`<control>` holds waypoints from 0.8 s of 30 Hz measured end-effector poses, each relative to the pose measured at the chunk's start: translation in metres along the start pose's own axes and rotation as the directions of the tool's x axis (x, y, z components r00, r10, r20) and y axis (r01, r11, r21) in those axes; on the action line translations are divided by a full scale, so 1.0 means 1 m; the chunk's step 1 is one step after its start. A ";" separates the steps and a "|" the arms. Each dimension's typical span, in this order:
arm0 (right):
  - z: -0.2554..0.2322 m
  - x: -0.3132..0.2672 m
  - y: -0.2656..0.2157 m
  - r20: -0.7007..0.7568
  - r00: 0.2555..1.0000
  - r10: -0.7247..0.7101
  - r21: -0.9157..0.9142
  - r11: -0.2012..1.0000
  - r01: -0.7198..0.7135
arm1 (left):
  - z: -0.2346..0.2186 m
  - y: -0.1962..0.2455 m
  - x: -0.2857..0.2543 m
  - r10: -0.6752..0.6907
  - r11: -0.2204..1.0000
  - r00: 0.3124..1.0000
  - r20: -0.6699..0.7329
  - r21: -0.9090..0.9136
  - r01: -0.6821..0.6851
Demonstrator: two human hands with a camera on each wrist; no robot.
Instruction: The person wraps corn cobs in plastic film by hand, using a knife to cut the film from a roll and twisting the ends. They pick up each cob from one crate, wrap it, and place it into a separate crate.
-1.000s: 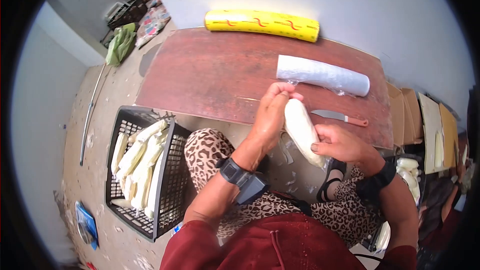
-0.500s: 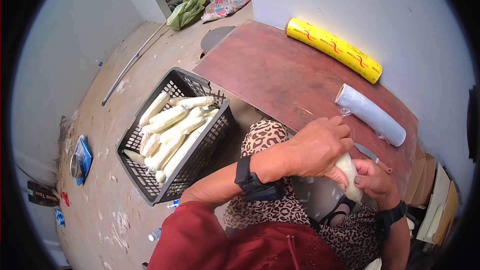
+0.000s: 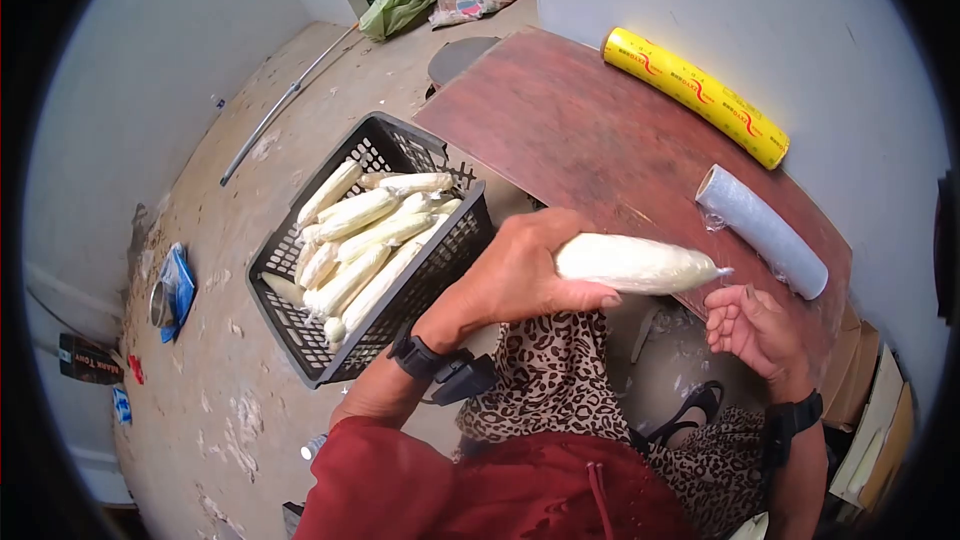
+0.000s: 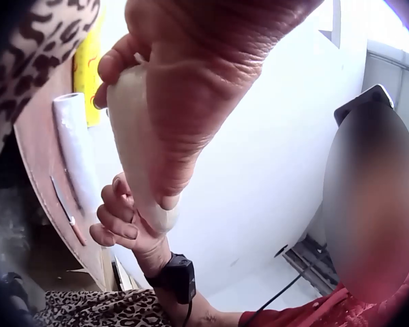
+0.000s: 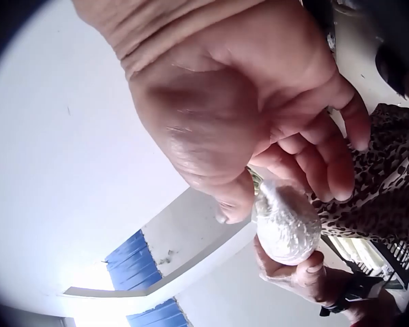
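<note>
My left hand (image 3: 530, 265) grips a pale ear of corn (image 3: 635, 262) wrapped in clear film, its thumb along the near side. The ear lies nearly level above the front edge of the table (image 3: 560, 110), with a short twist of film at its right tip. Just below that tip, my right hand (image 3: 755, 330) has loosely curled fingers and holds nothing. In the right wrist view the rounded, film-covered end of the ear (image 5: 290, 225) shows close beyond the right fingers (image 5: 337, 170). A black crate (image 3: 370, 360) left of the knees contains several similar pale ears (image 3: 365, 230).
A roll of clear film (image 3: 765, 230) and a yellow printed roll (image 3: 695, 95) lie along the table's wall side. In the left wrist view, a knife (image 4: 63, 201) lies near the film roll. Cardboard (image 3: 850, 365) stands at the right. A pole (image 3: 285, 100) lies on the floor.
The left hand now holds the ear out level, farther left, and the right hand has let go of it. The head view has swung left, bringing more of the crate and floor into sight.
</note>
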State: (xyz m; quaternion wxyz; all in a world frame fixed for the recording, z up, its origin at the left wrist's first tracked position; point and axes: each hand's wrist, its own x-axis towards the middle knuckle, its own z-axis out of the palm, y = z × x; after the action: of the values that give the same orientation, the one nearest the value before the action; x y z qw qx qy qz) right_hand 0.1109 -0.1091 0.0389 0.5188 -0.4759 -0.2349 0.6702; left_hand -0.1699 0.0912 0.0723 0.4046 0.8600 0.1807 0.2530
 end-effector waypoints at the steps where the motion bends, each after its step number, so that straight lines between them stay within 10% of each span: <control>1: -0.008 0.001 0.001 -0.061 0.998 0.001 -0.037 0.999 -0.003 | -0.013 -0.011 -0.010 -0.155 0.987 0.984 -0.089 -0.058 0.150; 10: -0.010 0.002 0.005 -0.230 0.973 0.015 -0.192 0.979 -0.060 | -0.148 -0.152 -0.149 -0.379 0.653 0.656 -0.652 0.314 0.689; 17: -0.015 0.006 0.010 -0.260 0.964 0.052 -0.227 0.967 -0.114 | -0.179 -0.202 -0.251 -0.563 0.387 0.471 -0.679 0.287 0.876; 24: -0.018 0.006 0.015 -0.310 0.949 0.058 -0.266 0.953 -0.145 | -0.179 -0.243 -0.301 -0.592 0.629 0.558 -0.582 0.100 0.771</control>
State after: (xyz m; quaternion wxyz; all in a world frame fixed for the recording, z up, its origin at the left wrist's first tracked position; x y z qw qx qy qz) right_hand 0.1196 -0.1119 0.0170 0.4387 -0.6529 -0.2229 0.5758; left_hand -0.5422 0.1921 -0.1089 0.2531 0.6786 0.6432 0.2486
